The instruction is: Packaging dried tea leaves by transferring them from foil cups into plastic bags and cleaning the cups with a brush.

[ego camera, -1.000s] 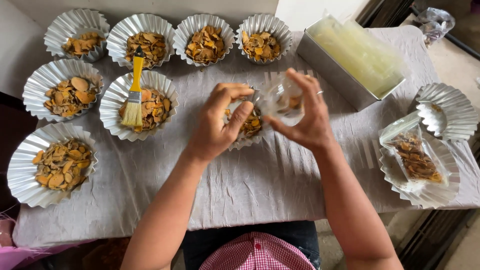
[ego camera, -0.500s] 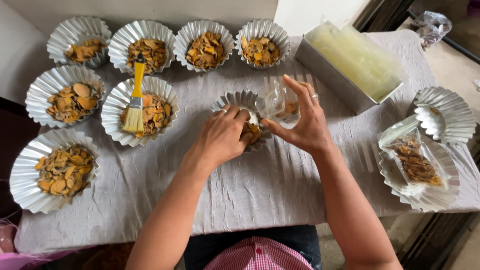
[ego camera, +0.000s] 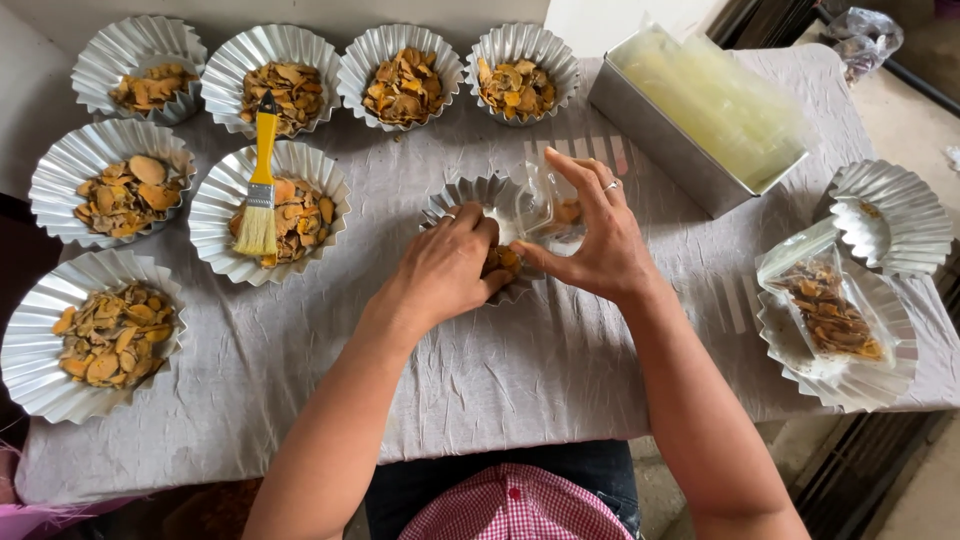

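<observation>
My left hand [ego camera: 447, 268] is down in a small fluted metal tin [ego camera: 465, 195] at the table's middle, its fingers closed on orange-brown dried slices [ego camera: 503, 260] inside. My right hand [ego camera: 598, 237] holds a clear plastic bag [ego camera: 540, 205] just above the tin's right rim, thumb and fingers pinching its mouth apart. A few slices show through the bag near my fingers.
Seven fluted tins of dried slices line the left and back, one with a yellow-handled brush [ego camera: 261, 180] lying in it. A metal box of clear bags [ego camera: 700, 110] stands back right. At the right, a filled bag [ego camera: 825, 310] lies in a tin, beside stacked empty tins [ego camera: 895, 215].
My left hand dropped from beside the bag into the tin and closed on slices. My right hand lowered the bag a little toward the tin.
</observation>
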